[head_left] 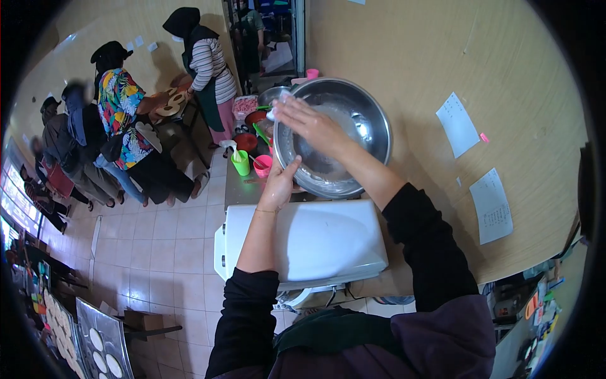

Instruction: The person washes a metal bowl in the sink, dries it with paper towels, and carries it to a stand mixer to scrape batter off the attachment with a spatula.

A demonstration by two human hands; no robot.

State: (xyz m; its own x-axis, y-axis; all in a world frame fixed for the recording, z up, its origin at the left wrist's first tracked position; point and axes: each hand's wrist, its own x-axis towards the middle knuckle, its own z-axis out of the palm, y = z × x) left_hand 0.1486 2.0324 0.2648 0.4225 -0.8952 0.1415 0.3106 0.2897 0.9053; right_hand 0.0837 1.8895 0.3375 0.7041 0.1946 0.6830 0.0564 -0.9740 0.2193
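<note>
A large steel bowl (pixel 372 120) is tilted on its side above the far end of a white machine (pixel 322 237), its inside facing me and smeared with a whitish film. My left hand (pixel 279 183) grips the bowl's lower left rim, thumb inside. Across the bowl's mouth reaches my right hand (pixel 312 126), its fingers close together at the upper left rim. Something small and white (pixel 275 112) shows at those fingertips; whether it is cloth or foam I cannot tell.
Behind the bowl, a metal table (pixel 237 192) holds a green cup (pixel 240 163), a pink cup (pixel 262 167) and red bowls. Several people stand at a table at the left. Trays of round dough (pixel 104 341) lie lower left. Papers hang on the right wall.
</note>
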